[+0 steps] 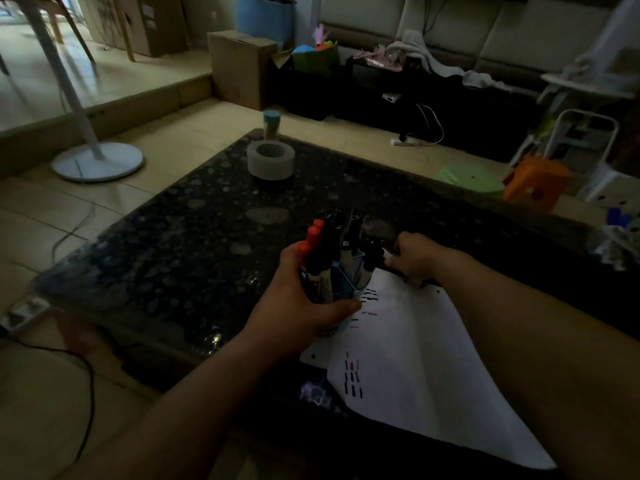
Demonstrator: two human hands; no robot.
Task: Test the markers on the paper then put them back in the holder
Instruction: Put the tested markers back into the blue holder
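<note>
Room dim, my view underexposed. Daylight enters far left across the floor (156, 71); paper (415, 358) brightest nearby. Edges bend, slight blur.

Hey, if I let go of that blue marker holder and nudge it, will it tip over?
Probably top-heavy: the markers stand well above the holder rim, so a high push may tip it. It likely slides easily on the glossy table.

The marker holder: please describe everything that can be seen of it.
The holder is light blue, plastic by its look, with angular open-top compartments. It stands upright on the dark speckled table, by the far left edge of the white paper. Markers with red and black caps stand in it, caps up. The left hand has its grip curled round the near left side.
</note>
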